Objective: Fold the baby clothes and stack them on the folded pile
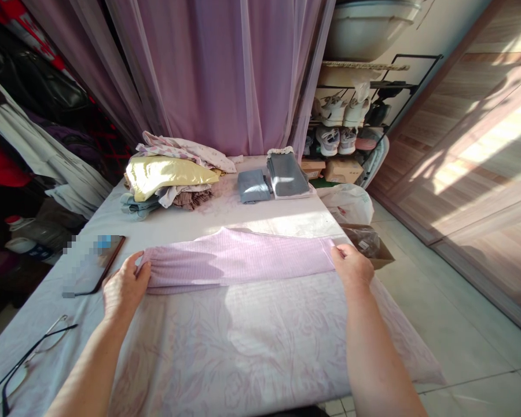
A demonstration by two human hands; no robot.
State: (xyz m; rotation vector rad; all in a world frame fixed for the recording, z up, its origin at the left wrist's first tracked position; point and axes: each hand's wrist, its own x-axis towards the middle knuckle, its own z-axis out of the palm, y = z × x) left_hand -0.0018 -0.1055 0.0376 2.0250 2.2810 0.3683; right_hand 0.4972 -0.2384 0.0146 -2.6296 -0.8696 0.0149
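Lilac waffle-knit garment point(238, 260) lying in a long folded strip across a floral-sheeted bed point(260, 359), pretty much mid-bed. The left hand point(125, 286) has its grip curled around the gathered left end, and the right hand point(351, 266) is pinching the right end between thumb and fingers. Further up sit a pile of clothes point(169, 176) and some folded grey-blue clothes point(273, 182), with a blurred-out phone point(98, 263) and glasses point(30, 359) off to the left of the left hand.

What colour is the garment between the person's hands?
The folded waffle-knit garment is pale lilac-pink with a fine grid texture, best seen in the head view.
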